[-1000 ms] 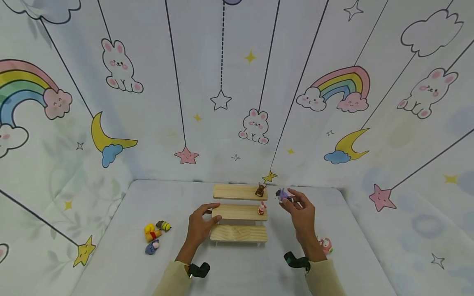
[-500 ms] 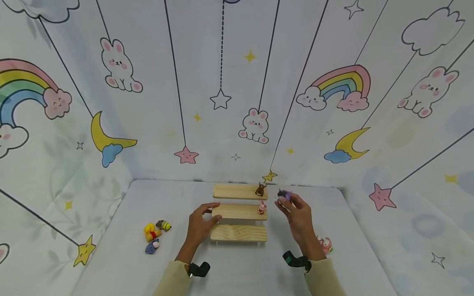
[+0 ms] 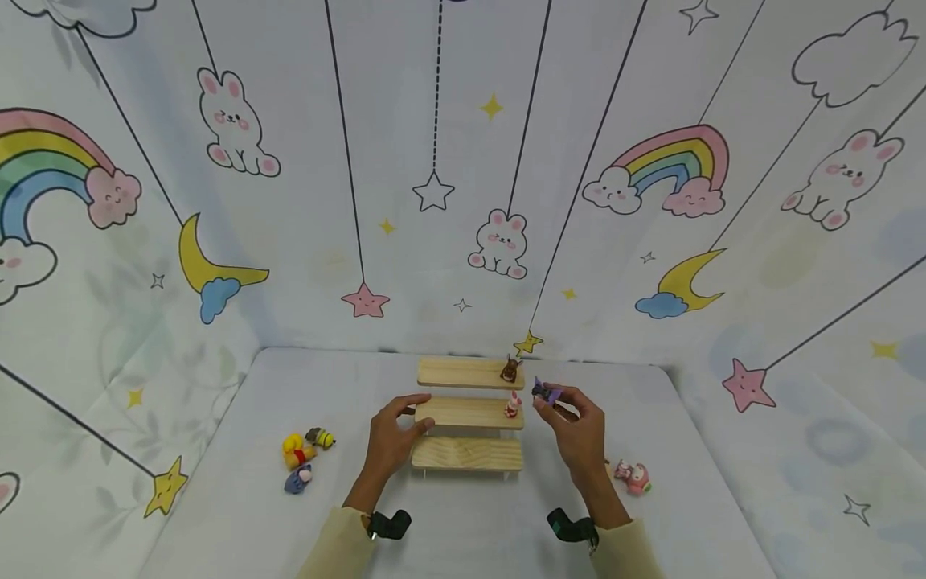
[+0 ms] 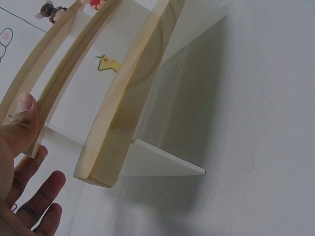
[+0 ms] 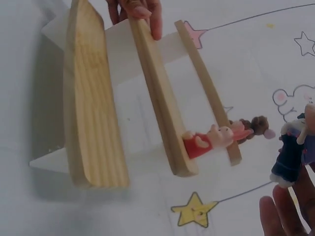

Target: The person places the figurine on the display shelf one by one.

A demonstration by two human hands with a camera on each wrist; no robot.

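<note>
A three-tier wooden display shelf point(image 3: 466, 454) with white supports stands in the middle of the table. My left hand point(image 3: 394, 438) pinches the left end of its middle tier, thumb point(image 4: 27, 113) above and index finger below. To the right of the shelf, my right hand point(image 3: 581, 430) holds up a small toy figurine point(image 3: 546, 392), dark with purple parts. Its navy body and white feet show in the right wrist view, where fingers point(image 5: 283, 211) are around it. A red-and-pink rabbit figurine point(image 3: 514, 404) stands at the middle tier's right end, and a brown figurine point(image 3: 510, 370) on the top tier's.
Left on the white table point(image 3: 239, 515) lie a yellow bear figurine point(image 3: 295, 452), a bee-striped figurine point(image 3: 320, 437) and a blue-grey one point(image 3: 297, 479). Pink figurines point(image 3: 635, 478) lie beside my right forearm. A printed cloth wall point(image 3: 304, 161) rises behind.
My right hand has moved a little left, closer to the shelf, turning the figurine in its fingers. My left hand keeps its grip on the middle tier.
</note>
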